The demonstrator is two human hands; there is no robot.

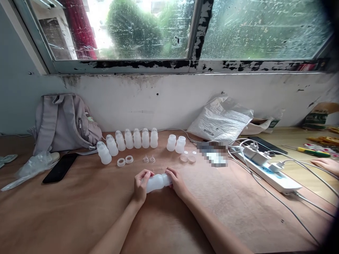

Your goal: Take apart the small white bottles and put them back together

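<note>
A frosted white baby bottle (158,182) lies sideways between my two hands, just above or on the brown table. The fingers of my left hand (141,184) wrap around its left end. At the other end, my right hand (177,182) grips the narrower part, hiding the tip. Beyond them stand two open bottles without tops (176,143) and a curved row of capped bottles (132,140). Two white collar rings (125,161), two clear nipples (148,159) and two round clear caps (188,157) lie in front of these bottles.
A grey backpack (63,123), a plastic bag (35,165) and a black phone (60,168) are at the left. Rightward are a silver padded bag (219,120), a white power strip (278,178) with loose cables, a screwdriver (307,151) and another person's hand (327,165).
</note>
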